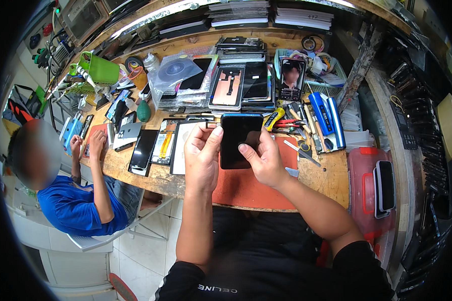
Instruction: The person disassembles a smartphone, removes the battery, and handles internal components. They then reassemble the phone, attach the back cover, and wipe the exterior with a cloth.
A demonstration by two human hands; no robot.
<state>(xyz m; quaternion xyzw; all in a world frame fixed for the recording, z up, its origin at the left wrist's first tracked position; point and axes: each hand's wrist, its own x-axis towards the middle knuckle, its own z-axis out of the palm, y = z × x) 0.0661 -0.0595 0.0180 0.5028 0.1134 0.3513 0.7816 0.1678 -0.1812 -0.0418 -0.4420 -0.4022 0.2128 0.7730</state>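
Observation:
I hold a smartphone (238, 128) upright, its screen dark and its edge blue, over an orange-red mat (241, 193) on the wooden bench. My left hand (202, 153) is closed on the phone's left side, with the thumb near the upper corner and fingers curled. My right hand (266, 160) grips the right side, its thumb lying on the lower screen. Just behind the phone are stacks of phones (227, 90). To its right lie a yellow-handled tool (272, 118), red-handled pliers and a metal ruler (301, 152).
At left a co-worker in blue (73, 205) sits with both hands at the bench. Opened phones (163, 143) lie left of me; blue tools (321, 113) and a green basket (98, 67) stand farther back. A red plastic box (361, 190) is at right, beside racks of dark parts (427, 145).

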